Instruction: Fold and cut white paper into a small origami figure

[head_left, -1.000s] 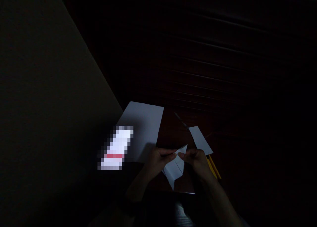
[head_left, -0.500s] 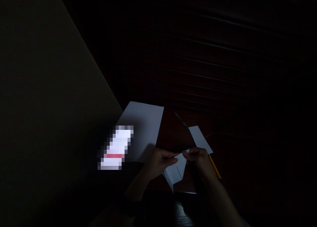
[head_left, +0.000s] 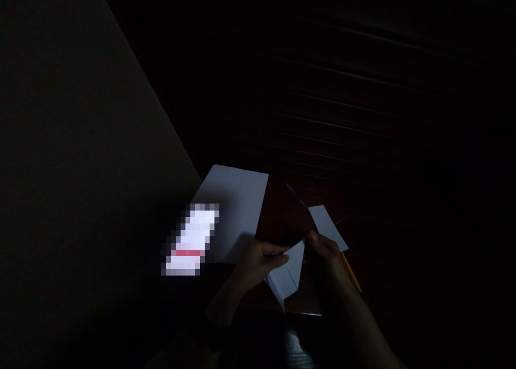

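My left hand [head_left: 256, 262] pinches a folded piece of white paper [head_left: 287, 276] between thumb and fingers, from its left side. A crease or slit line runs across the paper, and a pointed flap hangs from its lower end. At the paper's upper right tip is my right hand [head_left: 327, 253], its fingers curled closed on the corner; the fingertips are dark and partly hidden. Both hands are just above the near edge of a dark reddish table [head_left: 278, 213].
A large white sheet [head_left: 237, 202] lies to the left, with a bright pixelated rectangle [head_left: 191, 240] over its lower left. Right of my hands are a smaller white paper strip [head_left: 328, 226], a yellow pencil-like stick [head_left: 351, 272] and a thin dark tool [head_left: 296, 195]. A pale wall [head_left: 80, 159] rises on the left.
My right hand has shifted slightly up at the paper's corner, its fingers more curled. More of the paper's upper right point now shows. My left hand keeps its grip.
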Action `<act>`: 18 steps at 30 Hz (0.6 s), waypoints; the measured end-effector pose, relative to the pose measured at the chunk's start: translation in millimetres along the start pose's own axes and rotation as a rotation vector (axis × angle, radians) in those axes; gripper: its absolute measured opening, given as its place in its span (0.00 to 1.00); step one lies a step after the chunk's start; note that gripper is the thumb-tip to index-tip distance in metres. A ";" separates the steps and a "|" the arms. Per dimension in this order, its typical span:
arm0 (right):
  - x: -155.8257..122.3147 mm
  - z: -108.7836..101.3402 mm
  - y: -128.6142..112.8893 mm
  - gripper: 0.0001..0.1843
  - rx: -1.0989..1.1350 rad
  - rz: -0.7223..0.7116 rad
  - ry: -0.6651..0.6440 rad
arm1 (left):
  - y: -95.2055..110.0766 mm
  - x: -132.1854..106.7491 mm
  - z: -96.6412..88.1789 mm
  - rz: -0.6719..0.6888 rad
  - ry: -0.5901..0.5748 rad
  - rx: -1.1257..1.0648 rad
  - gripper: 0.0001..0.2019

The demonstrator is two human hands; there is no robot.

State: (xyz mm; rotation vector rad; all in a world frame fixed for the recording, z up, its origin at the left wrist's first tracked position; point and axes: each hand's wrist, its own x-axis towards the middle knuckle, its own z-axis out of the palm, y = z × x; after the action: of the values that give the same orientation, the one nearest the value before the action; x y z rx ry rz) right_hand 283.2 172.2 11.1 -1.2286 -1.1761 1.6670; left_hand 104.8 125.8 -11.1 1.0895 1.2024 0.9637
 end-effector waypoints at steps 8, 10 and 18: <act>1.3 2.1 17.5 0.20 -0.156 0.026 0.026 | 0.2 2.3 3.9 -0.002 0.061 -0.023 0.17; 1.4 3.5 18.4 0.19 -0.121 0.021 0.049 | 2.2 2.4 5.4 -0.004 0.058 -0.042 0.17; -0.6 7.4 15.3 0.17 -0.171 0.008 -0.071 | 4.4 3.1 0.3 -0.037 0.208 -0.022 0.18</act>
State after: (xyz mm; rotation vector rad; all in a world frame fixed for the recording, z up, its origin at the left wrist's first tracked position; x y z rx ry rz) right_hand 275.5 165.2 -2.4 -1.2878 -1.3828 1.6552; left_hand 105.5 129.8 -7.4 0.9643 1.3718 1.0790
